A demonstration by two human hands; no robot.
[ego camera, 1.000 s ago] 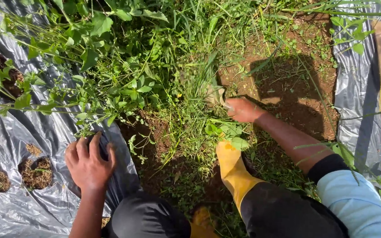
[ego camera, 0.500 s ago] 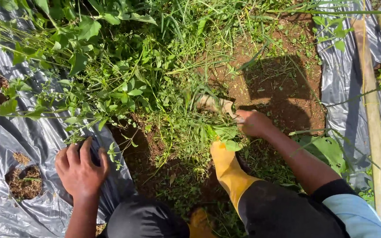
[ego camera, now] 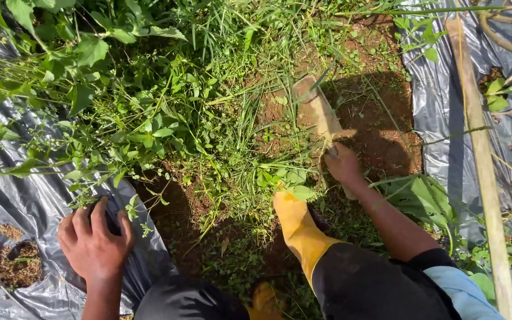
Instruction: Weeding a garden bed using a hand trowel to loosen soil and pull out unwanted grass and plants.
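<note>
The left hand [ego camera: 94,243] lies near left with fingers curled, gripping the edge of the grey plastic sheet [ego camera: 25,201], while the right hand [ego camera: 343,164], right of centre, is closed around the handle of a soil-caked blade [ego camera: 316,111]. Between the hands a yellow boot [ego camera: 299,228] stands on the brown soil [ego camera: 380,118]. The blade reaches from the right hand toward the far side, its flat tip among the weeds [ego camera: 167,112]; a bamboo pole [ego camera: 478,154] lies along the right over more grey plastic.
</note>
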